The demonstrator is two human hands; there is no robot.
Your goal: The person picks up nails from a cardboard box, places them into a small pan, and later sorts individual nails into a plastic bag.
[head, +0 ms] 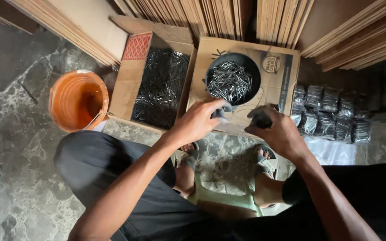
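Gripping small dark bunches of nails, your left hand (198, 120) and right hand (277, 130) were both closed at the near edge of the closed brown cardboard box (279, 80).

You seemed mid-bundling, with loose nails in the round dark bowl (232, 80) on that box. Squaring the bunch likely came next. Left of the box were an open carton of nails (159, 87) and an orange plastic bucket (77, 100); right, finished bundles (331, 114). Marbled stone floor (10, 147), stacked wooden boards (202, 15) behind.

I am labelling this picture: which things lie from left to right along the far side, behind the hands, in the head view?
Orange bucket → open cardboard box of loose nails → dark round bowl of nails on a closed cardboard box → row of bundled nail packets.
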